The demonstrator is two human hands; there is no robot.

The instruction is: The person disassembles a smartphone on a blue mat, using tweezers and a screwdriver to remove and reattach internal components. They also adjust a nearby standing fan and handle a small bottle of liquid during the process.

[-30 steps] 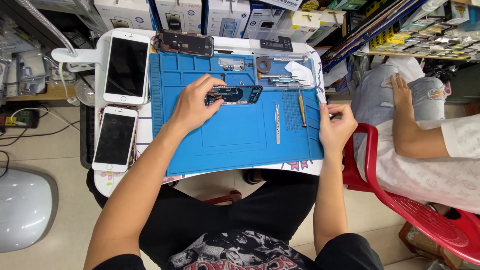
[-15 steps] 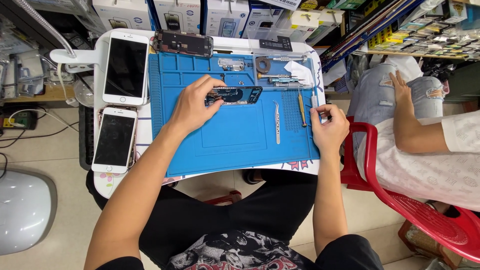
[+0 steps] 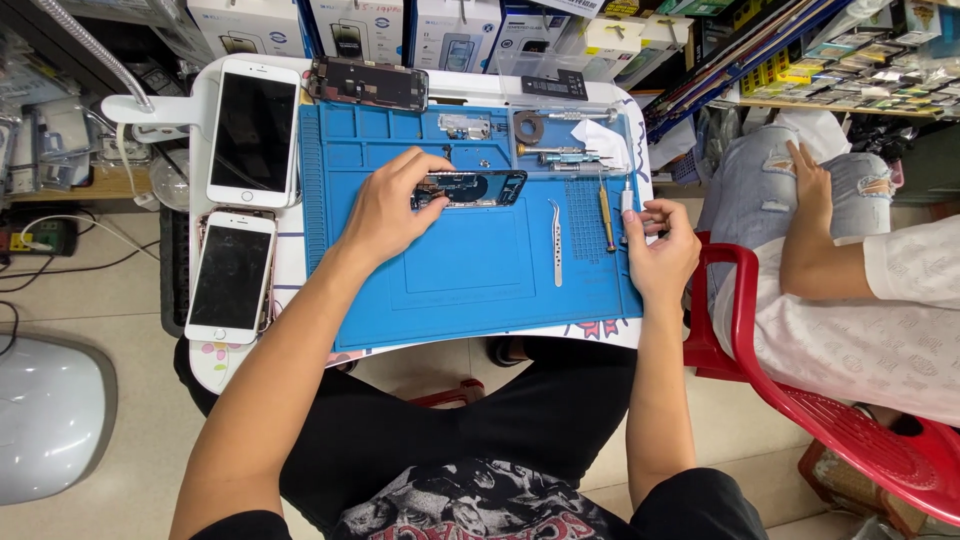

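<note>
An opened dark phone body [image 3: 478,188] lies on the blue repair mat [image 3: 470,285]. My left hand [image 3: 385,208] rests on the phone's left end and steadies it. At the mat's right edge, my right hand [image 3: 660,250] pinches the end of a slim silver screwdriver [image 3: 628,198]. A gold-handled screwdriver [image 3: 606,212] and metal tweezers [image 3: 556,242] lie on the mat just left of that hand.
Two white phones [image 3: 252,130] [image 3: 230,277] lie on the small white table [image 3: 292,280] left of the mat. A detached screen [image 3: 368,83] and small tools [image 3: 560,157] sit along the back. A seated person [image 3: 850,290] on a red chair [image 3: 790,400] is close on the right. Boxes [image 3: 440,30] stand behind.
My right hand has moved up from the mat's right edge and taken hold of the silver screwdriver. The left hand stays on the phone body.
</note>
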